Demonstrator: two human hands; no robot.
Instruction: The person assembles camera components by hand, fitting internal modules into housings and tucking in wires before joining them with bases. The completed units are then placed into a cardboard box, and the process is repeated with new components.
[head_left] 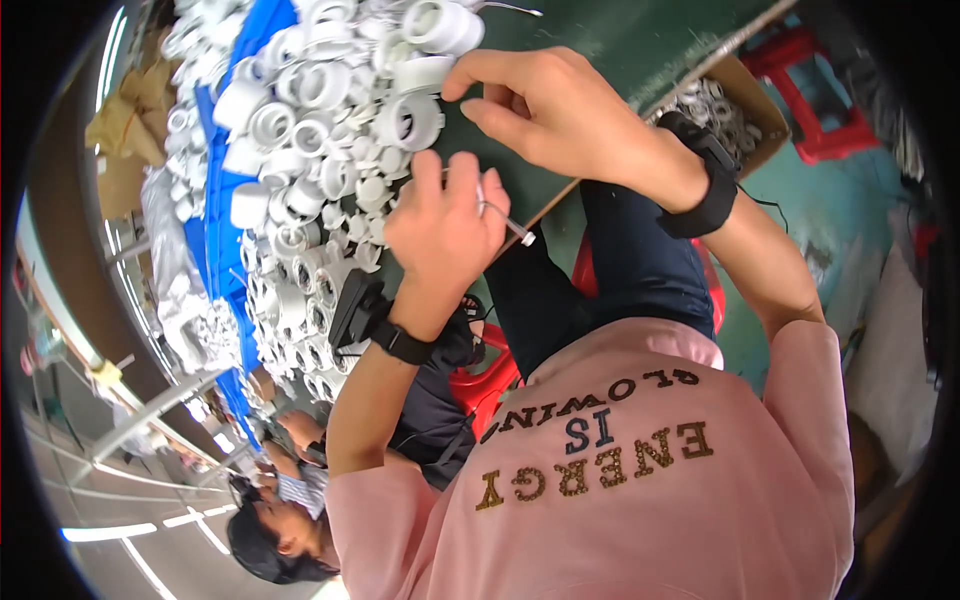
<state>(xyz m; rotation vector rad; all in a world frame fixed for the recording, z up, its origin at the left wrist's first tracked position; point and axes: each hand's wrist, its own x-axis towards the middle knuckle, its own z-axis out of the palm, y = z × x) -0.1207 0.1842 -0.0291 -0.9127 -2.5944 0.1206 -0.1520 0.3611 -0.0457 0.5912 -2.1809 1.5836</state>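
In the head view, my left hand [445, 220] is closed around a thin whitish cable [512, 224], whose small plug end sticks out beside the fingers. My right hand [560, 110] is higher up, its index finger and thumb bent together in a near pinch; whatever sits between them, if anything, I cannot make out. Its fingertips are beside a white ring-shaped plastic part [410, 122] at the edge of a large heap of similar white parts [325, 90]. My left hand is at the lower right side of this heap.
The dark green tabletop [600, 25] ends at a pale edge. Beyond it stand a cardboard box [765, 110] of small parts and a red stool [820, 130]. A blue divider [215, 200] runs along the heap's left. Co-workers [285, 530] sit along the table, lower left.
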